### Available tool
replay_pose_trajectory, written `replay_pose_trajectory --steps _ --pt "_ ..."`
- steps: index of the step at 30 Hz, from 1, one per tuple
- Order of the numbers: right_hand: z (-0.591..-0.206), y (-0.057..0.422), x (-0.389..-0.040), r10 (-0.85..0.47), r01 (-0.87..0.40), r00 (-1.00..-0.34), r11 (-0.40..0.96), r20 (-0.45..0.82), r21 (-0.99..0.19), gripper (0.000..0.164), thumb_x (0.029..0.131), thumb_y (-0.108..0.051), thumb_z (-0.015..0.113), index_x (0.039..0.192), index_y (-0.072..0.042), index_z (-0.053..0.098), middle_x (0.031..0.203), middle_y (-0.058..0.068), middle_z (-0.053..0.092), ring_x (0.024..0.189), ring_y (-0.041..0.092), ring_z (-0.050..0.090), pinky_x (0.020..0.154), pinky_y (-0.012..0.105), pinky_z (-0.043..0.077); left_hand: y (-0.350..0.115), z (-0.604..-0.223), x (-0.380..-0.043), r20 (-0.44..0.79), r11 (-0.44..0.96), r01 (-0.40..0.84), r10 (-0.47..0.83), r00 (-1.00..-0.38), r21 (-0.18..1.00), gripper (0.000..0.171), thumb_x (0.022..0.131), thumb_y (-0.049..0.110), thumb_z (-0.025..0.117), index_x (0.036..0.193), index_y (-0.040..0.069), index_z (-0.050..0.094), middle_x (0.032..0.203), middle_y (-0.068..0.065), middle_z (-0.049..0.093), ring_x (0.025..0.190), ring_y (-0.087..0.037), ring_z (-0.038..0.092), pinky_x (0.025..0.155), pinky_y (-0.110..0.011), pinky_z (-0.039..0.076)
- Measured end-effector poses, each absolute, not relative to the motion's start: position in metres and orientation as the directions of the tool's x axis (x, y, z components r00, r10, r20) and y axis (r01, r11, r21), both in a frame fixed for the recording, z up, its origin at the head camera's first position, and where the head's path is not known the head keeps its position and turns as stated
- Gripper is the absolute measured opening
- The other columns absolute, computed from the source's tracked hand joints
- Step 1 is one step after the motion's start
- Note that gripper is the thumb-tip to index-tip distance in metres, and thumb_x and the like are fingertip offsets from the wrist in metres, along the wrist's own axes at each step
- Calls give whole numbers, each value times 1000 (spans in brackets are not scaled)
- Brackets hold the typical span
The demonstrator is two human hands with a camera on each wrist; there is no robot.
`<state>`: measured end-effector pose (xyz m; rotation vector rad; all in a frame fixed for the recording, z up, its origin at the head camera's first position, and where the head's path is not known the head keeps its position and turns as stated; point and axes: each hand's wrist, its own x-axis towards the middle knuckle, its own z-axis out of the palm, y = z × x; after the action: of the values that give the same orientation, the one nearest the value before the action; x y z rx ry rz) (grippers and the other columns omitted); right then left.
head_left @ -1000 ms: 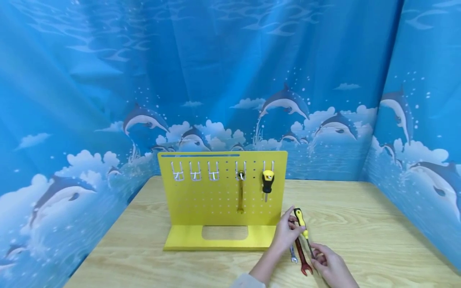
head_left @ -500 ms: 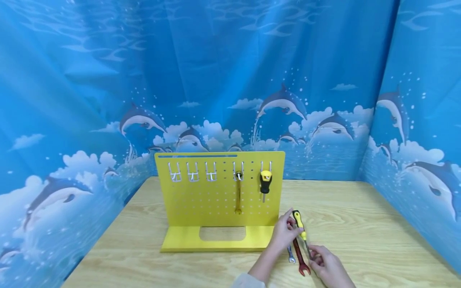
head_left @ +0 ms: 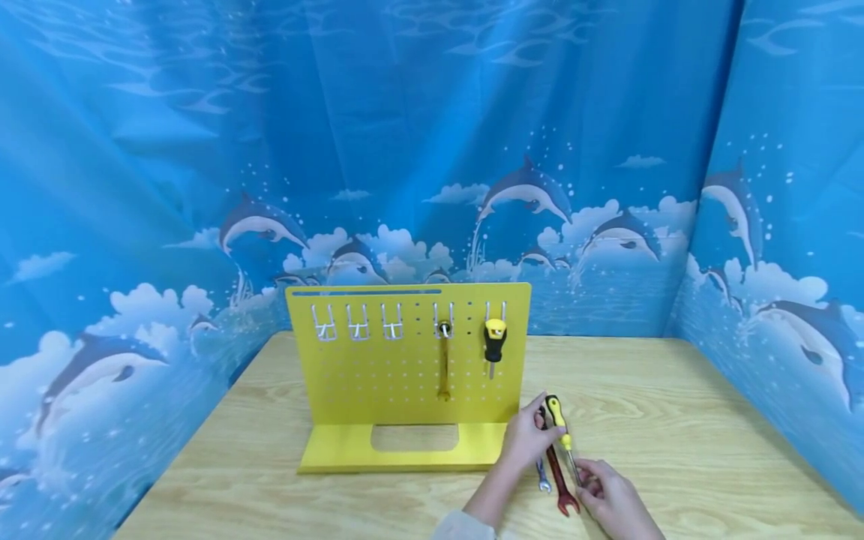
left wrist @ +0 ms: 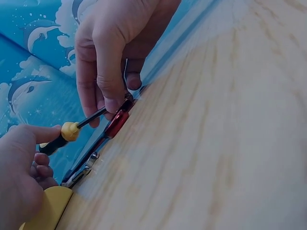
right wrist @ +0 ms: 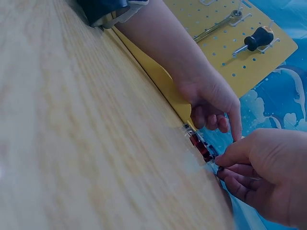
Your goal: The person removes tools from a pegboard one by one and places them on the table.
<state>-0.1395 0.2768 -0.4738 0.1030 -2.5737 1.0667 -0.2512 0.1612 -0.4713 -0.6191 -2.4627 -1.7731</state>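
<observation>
A screwdriver with a yellow and black handle [head_left: 557, 417] lies slanted between both hands, right of the yellow pegboard [head_left: 378, 386]. My left hand [head_left: 525, 441] holds its handle, the thumb near the yellow collar [left wrist: 71, 132]. My right hand [head_left: 613, 496] pinches the metal shaft near the tip; in the right wrist view the fingers [right wrist: 235, 158] hide most of it. Just left of the screwdriver, a red open-end wrench [head_left: 559, 480] and a smaller silver wrench [head_left: 543, 478] lie on the wooden table, their upper ends partly behind my left hand.
On the pegboard hang a stubby screwdriver [head_left: 495, 341] and a gold-coloured wrench [head_left: 443, 367], each on a hook. Three more white wire hooks [head_left: 358, 324] at the left carry nothing. A blue dolphin-print curtain [head_left: 432, 150] encloses the table [head_left: 709, 420] at the back and sides.
The whole scene shifts slightly left as the head view turns. Both hands keep their hold on the screwdriver, with hardly any movement relative to the wrenches.
</observation>
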Motion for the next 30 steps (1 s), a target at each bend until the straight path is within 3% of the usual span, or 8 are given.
replay_pose_trajectory --steps 8,16,21,30 --pt "-478 276 -138 38 -263 -909 721 416 -641 39 64 15 68 102 12 60 78 -3 52 61 0 47 52 21 45 161 -475 -252 201 290 293 307 -930 911 63 71 12 77 128 5 53 51 9 37 42 -3 33 37 -16 28" --pt "-478 276 -138 47 -272 -896 727 441 -630 39 62 16 67 100 12 62 77 -5 52 61 -1 47 51 21 45 162 -478 -254 167 308 263 307 -937 914 63 71 15 78 129 9 54 50 9 35 41 -4 31 37 -17 27" --pt "-478 277 -138 47 -261 -903 729 427 -633 39 62 16 66 100 13 61 77 -3 51 61 0 46 52 21 44 162 -476 -254 173 347 281 312 -934 894 62 70 18 78 127 8 55 52 8 34 45 -4 32 40 -18 30" --pt "-479 278 -139 42 -274 -896 732 442 -624 38 61 14 66 98 12 63 77 -4 50 61 -1 45 51 20 43 164 -473 -256 185 418 315 323 -928 852 63 68 22 79 125 7 57 59 3 45 54 -8 41 55 -21 41"
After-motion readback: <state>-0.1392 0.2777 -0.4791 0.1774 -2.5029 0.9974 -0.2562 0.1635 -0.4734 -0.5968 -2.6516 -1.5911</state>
